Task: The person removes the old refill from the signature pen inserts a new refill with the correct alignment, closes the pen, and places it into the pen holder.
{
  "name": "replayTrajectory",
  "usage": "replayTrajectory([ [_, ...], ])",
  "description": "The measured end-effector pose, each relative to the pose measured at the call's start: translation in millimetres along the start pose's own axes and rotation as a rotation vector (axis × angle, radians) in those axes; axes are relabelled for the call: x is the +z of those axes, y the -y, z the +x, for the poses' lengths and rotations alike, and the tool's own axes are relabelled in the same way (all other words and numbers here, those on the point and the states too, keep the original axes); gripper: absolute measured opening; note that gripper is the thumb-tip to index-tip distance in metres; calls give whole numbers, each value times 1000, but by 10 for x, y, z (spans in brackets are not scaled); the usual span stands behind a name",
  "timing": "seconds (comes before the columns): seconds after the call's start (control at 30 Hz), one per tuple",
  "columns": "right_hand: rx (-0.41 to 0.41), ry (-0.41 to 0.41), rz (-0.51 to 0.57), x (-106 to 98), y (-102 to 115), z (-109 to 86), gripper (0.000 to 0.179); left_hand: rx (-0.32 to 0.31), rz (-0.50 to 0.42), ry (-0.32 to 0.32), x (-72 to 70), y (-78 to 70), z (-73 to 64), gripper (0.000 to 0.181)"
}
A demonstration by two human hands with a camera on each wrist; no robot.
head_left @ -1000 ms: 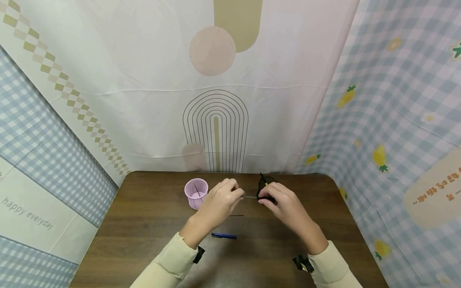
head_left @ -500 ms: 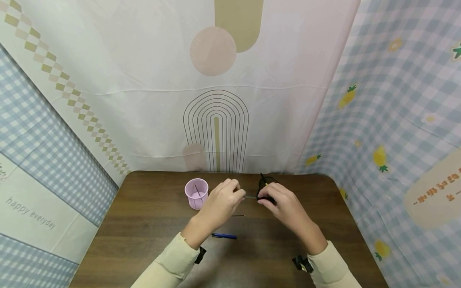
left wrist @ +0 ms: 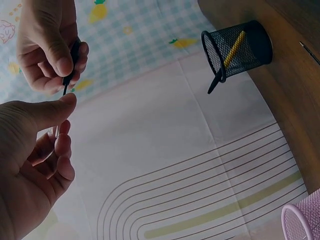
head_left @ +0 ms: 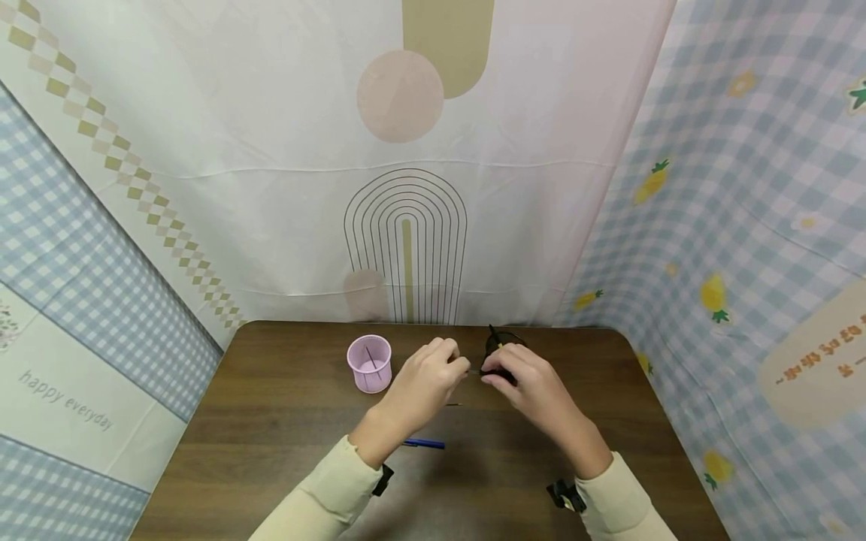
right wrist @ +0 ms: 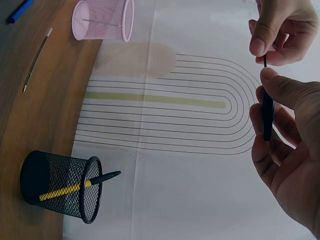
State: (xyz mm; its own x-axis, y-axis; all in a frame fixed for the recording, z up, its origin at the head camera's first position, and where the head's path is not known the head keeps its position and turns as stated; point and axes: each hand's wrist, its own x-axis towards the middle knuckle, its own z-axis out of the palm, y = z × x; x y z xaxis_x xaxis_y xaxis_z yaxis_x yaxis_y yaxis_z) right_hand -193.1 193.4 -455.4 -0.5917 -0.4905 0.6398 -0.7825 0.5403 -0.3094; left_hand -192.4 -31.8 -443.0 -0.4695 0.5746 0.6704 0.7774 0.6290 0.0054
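Note:
My left hand (head_left: 422,379) pinches a thin pen refill (left wrist: 65,89) between thumb and fingers; its clear end shows below the thumb in the left wrist view. My right hand (head_left: 534,379) grips a black pen barrel (right wrist: 267,117) along its length. The refill's dark part runs straight into the barrel's near end, with a short stretch exposed between the two hands. How deep it reaches inside is hidden. Both hands are raised above the table's far side, in front of a black mesh pen cup (right wrist: 60,185).
In the black cup leans a yellow-and-black pen (right wrist: 105,177). A pink mesh cup (head_left: 370,382) with a thin dark stick inside stands left of my left hand. Another refill (right wrist: 37,60) and a blue pen (head_left: 426,443) lie on the brown table (head_left: 271,421).
My left hand has moved right, toward my right hand, and the exposed length of refill between them has shortened. The right hand has stayed almost still.

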Motion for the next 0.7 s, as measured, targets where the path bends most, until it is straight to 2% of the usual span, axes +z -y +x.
replayTrajectory([
  [0.4, 11, 2, 1, 5, 0, 0, 22, -26, 7, 15, 36, -15, 2, 17],
  [0.7, 1, -3, -9, -12, -4, 5, 23, -50, 8, -7, 43, 19, -18, 36],
])
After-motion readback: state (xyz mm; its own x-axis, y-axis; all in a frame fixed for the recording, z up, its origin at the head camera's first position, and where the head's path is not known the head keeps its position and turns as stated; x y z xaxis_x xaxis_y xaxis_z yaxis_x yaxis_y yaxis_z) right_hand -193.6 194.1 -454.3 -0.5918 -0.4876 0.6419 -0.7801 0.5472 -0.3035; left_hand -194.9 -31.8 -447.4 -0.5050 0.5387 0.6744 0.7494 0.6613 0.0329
